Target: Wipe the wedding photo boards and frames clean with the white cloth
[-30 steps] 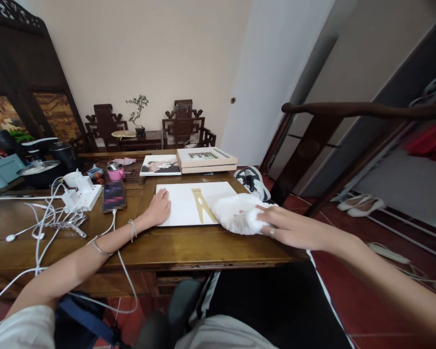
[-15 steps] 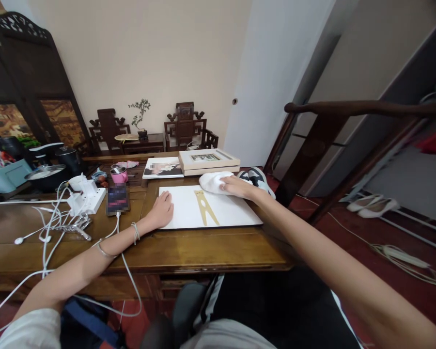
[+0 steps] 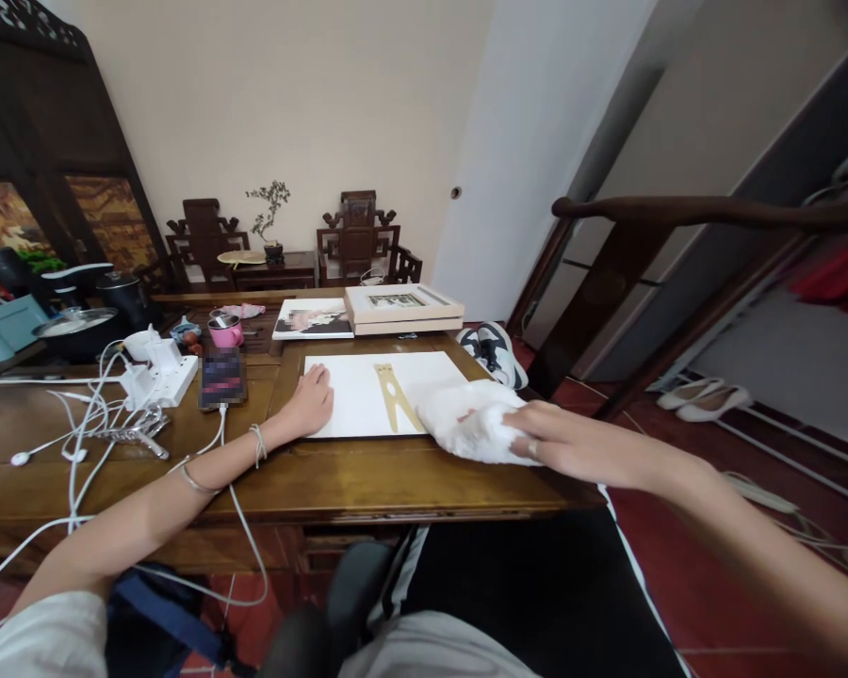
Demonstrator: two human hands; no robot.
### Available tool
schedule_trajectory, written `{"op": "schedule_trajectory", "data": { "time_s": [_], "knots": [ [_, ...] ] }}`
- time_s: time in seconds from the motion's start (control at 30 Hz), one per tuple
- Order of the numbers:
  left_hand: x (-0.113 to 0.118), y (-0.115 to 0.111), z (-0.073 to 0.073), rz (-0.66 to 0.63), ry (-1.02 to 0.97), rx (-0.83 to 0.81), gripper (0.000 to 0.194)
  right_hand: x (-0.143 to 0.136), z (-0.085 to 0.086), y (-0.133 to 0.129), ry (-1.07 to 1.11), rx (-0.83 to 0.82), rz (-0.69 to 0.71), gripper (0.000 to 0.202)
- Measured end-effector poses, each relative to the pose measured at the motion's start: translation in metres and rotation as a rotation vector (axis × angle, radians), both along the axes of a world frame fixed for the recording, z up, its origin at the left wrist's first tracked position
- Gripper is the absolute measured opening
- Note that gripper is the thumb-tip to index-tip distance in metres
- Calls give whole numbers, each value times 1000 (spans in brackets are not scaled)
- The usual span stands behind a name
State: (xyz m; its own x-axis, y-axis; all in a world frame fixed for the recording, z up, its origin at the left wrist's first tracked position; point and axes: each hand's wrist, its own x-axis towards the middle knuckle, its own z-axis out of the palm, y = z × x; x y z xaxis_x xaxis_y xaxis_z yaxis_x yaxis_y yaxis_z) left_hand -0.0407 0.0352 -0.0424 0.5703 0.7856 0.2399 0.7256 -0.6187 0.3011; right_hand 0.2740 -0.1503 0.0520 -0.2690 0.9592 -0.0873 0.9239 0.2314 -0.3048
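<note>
A white rectangular board [image 3: 353,405] with a gold, two-legged shape [image 3: 394,400] on it lies on the wooden table [image 3: 367,480]. My left hand [image 3: 312,400] rests on the board's left edge, its fingers lying flat with nothing held. At the board's right side, my right hand [image 3: 541,435] grips a bunched white cloth [image 3: 470,421], which covers the board's near right corner and reaches over the table's surface beside it.
Behind the board lie a picture panel [image 3: 314,319] and stacked frames [image 3: 404,311]. To the left are a phone [image 3: 221,378], a pink cup [image 3: 226,330], a power strip [image 3: 170,379] and tangled cables. A wooden chair [image 3: 608,292] stands at right.
My right hand has moved with the white cloth from the board's far right part toward me and to the right. My left hand has stayed on the board's left edge.
</note>
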Motion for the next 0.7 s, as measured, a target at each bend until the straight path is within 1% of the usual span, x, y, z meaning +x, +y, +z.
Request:
{"op": "schedule_trajectory", "data": {
  "time_s": [0.07, 0.13, 0.2, 0.27, 0.33, 0.37, 0.43, 0.5, 0.6, 0.7],
  "knots": [
    [0, 0, 0, -3, -5, -3, 48, -4, 2, 24, -13, 14, -18, 19],
    [1, -1, 1, 7, 5, -12, 49, -8, 1, 58, -36, 58, -25, 21],
    [1, -3, 2, 19, 11, -20, 49, -12, -2, 93, -51, 122, -35, 23],
    [2, -4, 5, 23, 12, -19, 49, -21, -10, 122, -55, 169, -62, 28],
    [2, -5, 6, 22, 19, -13, 49, -34, -19, 138, -59, 200, -93, 35],
    [2, -6, 6, 22, 21, -11, 49, -42, -24, 141, -62, 212, -99, 37],
    [2, -5, 6, 21, 17, -5, 49, -59, -33, 134, -72, 232, -75, 39],
    [1, -4, 4, 14, 1, 2, 48, -74, -40, 113, -72, 250, 14, 38],
    [1, -2, 2, 3, -14, -2, 47, -89, -40, 65, -36, 263, 176, 33],
    [2, -3, 1, 12, -12, -17, 47, -95, -33, 18, -31, 237, 271, 26]
  ]
}}
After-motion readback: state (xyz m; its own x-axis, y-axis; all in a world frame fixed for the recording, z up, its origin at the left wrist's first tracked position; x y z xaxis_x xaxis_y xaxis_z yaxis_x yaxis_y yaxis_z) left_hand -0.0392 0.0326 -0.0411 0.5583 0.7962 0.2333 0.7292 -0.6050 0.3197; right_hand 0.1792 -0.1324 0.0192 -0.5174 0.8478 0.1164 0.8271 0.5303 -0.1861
